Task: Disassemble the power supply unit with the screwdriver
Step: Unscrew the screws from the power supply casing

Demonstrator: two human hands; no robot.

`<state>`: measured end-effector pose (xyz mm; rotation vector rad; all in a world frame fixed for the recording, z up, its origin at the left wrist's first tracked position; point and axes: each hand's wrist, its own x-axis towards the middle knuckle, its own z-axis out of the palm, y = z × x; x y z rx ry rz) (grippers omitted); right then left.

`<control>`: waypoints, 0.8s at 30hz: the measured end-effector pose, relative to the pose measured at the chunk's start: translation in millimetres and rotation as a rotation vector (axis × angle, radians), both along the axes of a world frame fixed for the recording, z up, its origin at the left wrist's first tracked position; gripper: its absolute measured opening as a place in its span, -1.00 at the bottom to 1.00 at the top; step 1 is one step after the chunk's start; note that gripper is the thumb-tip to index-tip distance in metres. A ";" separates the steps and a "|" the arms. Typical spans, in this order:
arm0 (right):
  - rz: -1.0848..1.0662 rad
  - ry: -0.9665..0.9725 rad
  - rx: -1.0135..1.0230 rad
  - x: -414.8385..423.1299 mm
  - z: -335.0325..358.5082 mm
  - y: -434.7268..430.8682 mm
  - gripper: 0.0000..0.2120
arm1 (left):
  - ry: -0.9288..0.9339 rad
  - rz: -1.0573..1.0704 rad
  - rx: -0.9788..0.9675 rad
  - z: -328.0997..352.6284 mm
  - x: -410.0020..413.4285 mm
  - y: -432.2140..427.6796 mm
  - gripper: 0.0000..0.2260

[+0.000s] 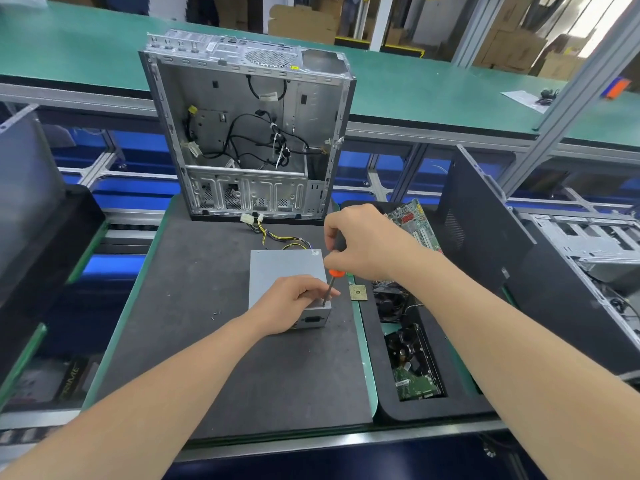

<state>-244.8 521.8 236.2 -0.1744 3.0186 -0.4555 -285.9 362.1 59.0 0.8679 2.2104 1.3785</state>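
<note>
head view: the power supply unit (281, 268), a plain grey metal box, lies flat on the dark mat (194, 341) in the middle of the bench, its socket face turned toward the person. a bundle of yellow and black cables (277, 235) runs from its far edge toward the open computer case (249, 133), which stands upright at the back of the mat.

the right hand (363, 244) is wrapped around the black handle of the screwdriver (336, 273), which has an orange collar. the tool stands nearly upright, tilted slightly, with its tip on the top of the unit at the near right corner.

the left hand (294, 303) rests on that same near right corner, fingers bent, with thumb and forefinger closed on the shaft just above the tip.

a few small dark screws (216, 312) lie on the mat to the left of the unit. a square processor chip (357, 292) sits just beside the unit on the right. further right, a black foam tray (460, 407) holds a fan (389, 303), a hard drive (414, 365) and a green circuit board (414, 220).
</note>
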 end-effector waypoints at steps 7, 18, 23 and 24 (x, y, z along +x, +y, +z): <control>0.045 -0.013 0.025 0.0 3.2 -0.9 -0.88 | 0.002 -0.014 0.016 -0.1 1.4 -0.4 -0.51; 0.018 -0.003 -0.013 -2.6 2.5 1.6 -0.90 | -0.008 -0.014 0.011 -3.3 -1.7 -2.4 -0.51; 0.022 -0.001 -0.010 -3.9 1.0 1.7 -0.90 | 0.008 -0.016 0.002 -4.0 -3.1 -1.6 -0.52; 0.017 0.000 -0.011 -4.1 0.8 2.0 -0.90 | 0.011 -0.016 0.001 -4.3 -3.0 -1.1 -0.52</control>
